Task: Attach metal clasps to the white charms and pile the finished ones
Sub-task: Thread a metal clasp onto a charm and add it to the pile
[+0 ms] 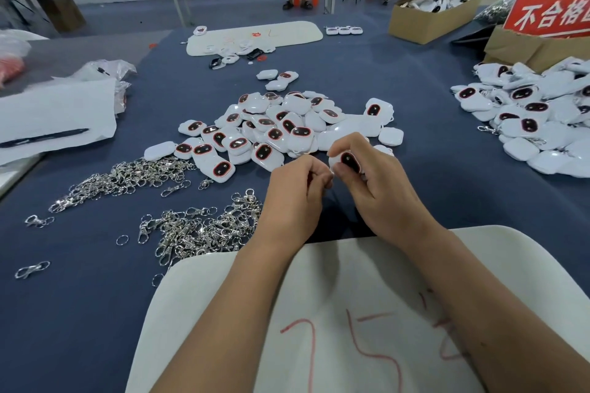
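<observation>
Two heaps of metal clasps point(178, 210) lie at lower left on the blue cloth point(79, 313), a pile of white charms point(271, 131) at centre, another pile point(542, 118) at far right. The right hand point(380, 188) grips one charm point(348, 161) by thumb and fingers — the left hand point(297, 198), fingers curled, touches it; its contents are hidden.

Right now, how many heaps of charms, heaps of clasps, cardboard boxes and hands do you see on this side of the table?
Heaps of white charms: 2, middle and right
Heaps of metal clasps: 2, far and near
Cardboard boxes: 2, and
Hands: 2, left hand, right hand
Total: 8
</observation>
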`<state>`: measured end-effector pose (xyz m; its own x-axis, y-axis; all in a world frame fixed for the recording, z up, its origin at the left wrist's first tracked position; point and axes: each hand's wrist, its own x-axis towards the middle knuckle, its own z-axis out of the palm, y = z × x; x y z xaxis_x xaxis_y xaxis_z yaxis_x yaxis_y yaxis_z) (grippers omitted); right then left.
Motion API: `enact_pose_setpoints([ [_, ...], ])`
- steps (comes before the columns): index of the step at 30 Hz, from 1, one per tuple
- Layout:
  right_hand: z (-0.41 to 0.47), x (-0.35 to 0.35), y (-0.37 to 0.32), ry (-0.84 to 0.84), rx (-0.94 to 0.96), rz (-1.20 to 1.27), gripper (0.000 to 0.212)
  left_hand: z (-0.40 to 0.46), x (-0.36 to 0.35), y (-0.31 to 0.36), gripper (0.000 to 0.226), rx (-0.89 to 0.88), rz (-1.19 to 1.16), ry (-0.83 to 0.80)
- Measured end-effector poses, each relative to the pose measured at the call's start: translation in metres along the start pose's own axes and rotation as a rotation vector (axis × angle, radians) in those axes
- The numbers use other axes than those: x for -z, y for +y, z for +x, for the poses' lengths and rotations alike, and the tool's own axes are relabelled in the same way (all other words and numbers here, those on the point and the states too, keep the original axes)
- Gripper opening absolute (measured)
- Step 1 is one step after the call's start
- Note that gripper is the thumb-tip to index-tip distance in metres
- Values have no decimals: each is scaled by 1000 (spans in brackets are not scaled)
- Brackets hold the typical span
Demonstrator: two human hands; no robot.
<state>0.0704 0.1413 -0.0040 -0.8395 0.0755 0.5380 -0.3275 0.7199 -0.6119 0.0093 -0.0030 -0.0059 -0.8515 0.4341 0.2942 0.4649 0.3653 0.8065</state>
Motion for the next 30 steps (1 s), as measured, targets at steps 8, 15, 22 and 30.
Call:
enact_pose_setpoints([
  [8,-2,-2,2,52,-246,225,12,-1,-6,-1,11,-58,120,-12],
  [15,1,3,9,156,-291,323,30,1,1,3,9,-38,-47,4],
  [22,2,0,5,56,-151,128,19,1,4,3,27,-71,-54,-22],
  [30,0,3,3,88,-134,73,16,1,4,2,12,-87,-26,-1],
])
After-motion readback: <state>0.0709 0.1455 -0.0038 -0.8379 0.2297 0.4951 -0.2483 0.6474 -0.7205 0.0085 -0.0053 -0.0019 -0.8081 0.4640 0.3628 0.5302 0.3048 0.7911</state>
